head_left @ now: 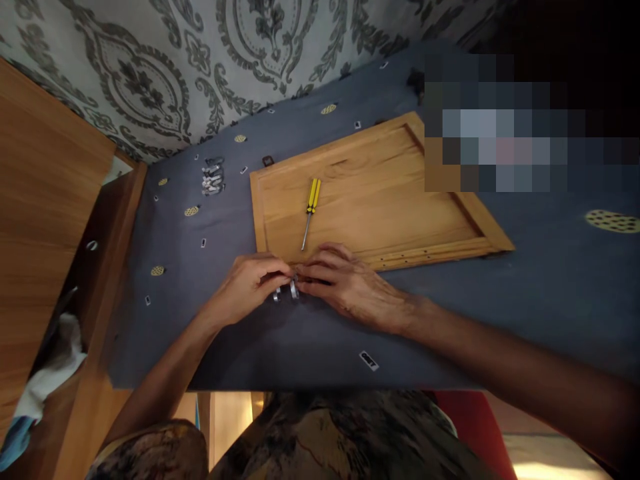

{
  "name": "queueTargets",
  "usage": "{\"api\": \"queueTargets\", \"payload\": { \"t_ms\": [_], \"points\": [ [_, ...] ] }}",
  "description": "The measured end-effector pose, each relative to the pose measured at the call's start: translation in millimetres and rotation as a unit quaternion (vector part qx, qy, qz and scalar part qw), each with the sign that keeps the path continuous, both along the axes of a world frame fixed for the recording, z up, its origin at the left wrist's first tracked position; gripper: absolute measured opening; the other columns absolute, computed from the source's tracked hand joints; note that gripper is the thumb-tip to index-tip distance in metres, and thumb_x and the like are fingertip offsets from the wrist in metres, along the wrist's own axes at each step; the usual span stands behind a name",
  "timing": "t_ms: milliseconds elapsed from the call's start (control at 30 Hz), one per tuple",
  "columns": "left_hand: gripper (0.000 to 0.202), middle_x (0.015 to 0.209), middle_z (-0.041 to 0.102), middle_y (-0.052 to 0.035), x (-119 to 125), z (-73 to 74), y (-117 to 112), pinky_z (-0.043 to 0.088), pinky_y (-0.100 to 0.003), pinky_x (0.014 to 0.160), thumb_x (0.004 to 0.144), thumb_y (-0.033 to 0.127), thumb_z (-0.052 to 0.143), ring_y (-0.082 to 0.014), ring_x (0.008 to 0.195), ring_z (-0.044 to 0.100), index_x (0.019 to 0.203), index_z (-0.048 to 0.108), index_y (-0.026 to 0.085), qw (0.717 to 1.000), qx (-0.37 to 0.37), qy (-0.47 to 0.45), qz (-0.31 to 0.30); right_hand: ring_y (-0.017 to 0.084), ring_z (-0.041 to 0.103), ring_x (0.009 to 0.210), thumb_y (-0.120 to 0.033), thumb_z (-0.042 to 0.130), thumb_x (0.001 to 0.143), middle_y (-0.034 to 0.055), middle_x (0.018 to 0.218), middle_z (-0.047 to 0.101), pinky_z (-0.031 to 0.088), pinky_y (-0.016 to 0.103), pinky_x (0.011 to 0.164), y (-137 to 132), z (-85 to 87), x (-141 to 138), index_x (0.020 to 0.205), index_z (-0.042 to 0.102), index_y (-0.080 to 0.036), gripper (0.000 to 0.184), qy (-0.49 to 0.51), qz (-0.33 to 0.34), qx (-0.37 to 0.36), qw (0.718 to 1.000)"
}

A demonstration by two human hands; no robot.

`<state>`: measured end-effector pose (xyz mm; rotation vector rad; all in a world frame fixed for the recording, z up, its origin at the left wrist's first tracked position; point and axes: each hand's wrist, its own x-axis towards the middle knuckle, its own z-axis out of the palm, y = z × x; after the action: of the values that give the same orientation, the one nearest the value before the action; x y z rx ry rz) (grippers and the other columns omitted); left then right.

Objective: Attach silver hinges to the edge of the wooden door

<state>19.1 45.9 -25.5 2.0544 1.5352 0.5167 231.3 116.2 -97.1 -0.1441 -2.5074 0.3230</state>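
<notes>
A framed wooden cabinet door (370, 200) lies flat, its near left edge under my fingers. At that edge sits a silver metal hinge (294, 289), jutting out toward me. My left hand (247, 287) has thumb and forefinger pinched at the hinge's left side; anything small between the fingertips is hidden. From the right, my right hand (350, 283) closes its fingertips on the hinge, with the other fingers resting over the door's edge. Just beyond my hands, a screwdriver (312, 203) with a yellow and black handle lies on the door panel.
Several silver hinges (213, 179) are bunched at the left on the grey-blue patterned cloth (185, 307). Wooden furniture (55, 173) borders the left side, with a pale cloth (55, 367) in its opening. Patterned wallpaper (210, 60) runs behind. The upper right is partly pixelated.
</notes>
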Motion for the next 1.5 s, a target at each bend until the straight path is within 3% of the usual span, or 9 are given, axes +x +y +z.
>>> {"api": "queueTargets", "payload": {
  "t_ms": [267, 567, 1033, 1267, 1500],
  "points": [
    [0.012, 0.074, 0.065, 0.0049, 6, 4.5, -2, 0.042, -0.023, 0.065, 0.088, 0.009, 0.065, -0.012, 0.069, 0.061, 0.084, 0.06, 0.019, 0.998, -0.014, 0.05, 0.039, 0.022, 0.062, 0.104, -0.018, 0.059, 0.098, 0.0047, 0.113, 0.077, 0.047, 0.045, 0.1, 0, 1.7, 1, 0.108, 0.072, -0.019, 0.017, -0.013, 0.001, -0.001, 1.0],
    [0.015, 0.078, 0.065, 0.0039, 9, 1.3, -5, 0.041, -0.026, 0.069, 0.087, 0.01, 0.068, -0.0152, 0.075, 0.061, 0.087, 0.058, 0.02, 0.992, -0.003, 0.118, 0.054, 0.023, 0.061, 0.105, -0.022, 0.056, 0.101, 0.0048, 0.114, 0.076, 0.047, 0.043, 0.101, 0, 4.2, 2, 0.108, 0.072, -0.017, 0.018, -0.02, -0.001, 0.002, 1.0],
    [0.014, 0.083, 0.066, 0.0034, 10, 1.1, -6, 0.047, -0.027, 0.073, 0.088, 0.01, 0.065, -0.0156, 0.079, 0.064, 0.09, 0.057, 0.021, 0.992, -0.019, 0.112, 0.051, 0.022, 0.06, 0.106, -0.02, 0.056, 0.101, 0.0045, 0.118, 0.076, 0.046, 0.043, 0.101, 0, 3.1, 1, 0.111, 0.072, -0.019, 0.019, -0.021, 0.001, -0.006, 1.0],
    [0.022, 0.089, 0.069, 0.0025, 14, 5.4, -6, 0.051, -0.029, 0.078, 0.087, 0.003, 0.066, -0.0171, 0.087, 0.067, 0.093, 0.056, 0.022, 0.992, -0.037, 0.114, 0.046, 0.023, 0.061, 0.108, -0.017, 0.055, 0.1, 0.0056, 0.117, 0.076, 0.045, 0.044, 0.102, 0, 3.1, 1, 0.112, 0.071, -0.017, 0.02, -0.013, 0.009, -0.012, 1.0],
    [0.024, 0.093, 0.071, 0.0029, 17, 8.7, -8, 0.052, -0.026, 0.077, 0.087, 0.001, 0.066, -0.0143, 0.086, 0.069, 0.096, 0.057, 0.021, 0.994, -0.055, 0.079, 0.059, 0.023, 0.06, 0.106, -0.018, 0.056, 0.1, 0.0056, 0.116, 0.076, 0.045, 0.045, 0.102, 0, 3.4, 1, 0.111, 0.072, -0.02, 0.019, -0.024, 0.009, -0.016, 1.0]
  ]
}}
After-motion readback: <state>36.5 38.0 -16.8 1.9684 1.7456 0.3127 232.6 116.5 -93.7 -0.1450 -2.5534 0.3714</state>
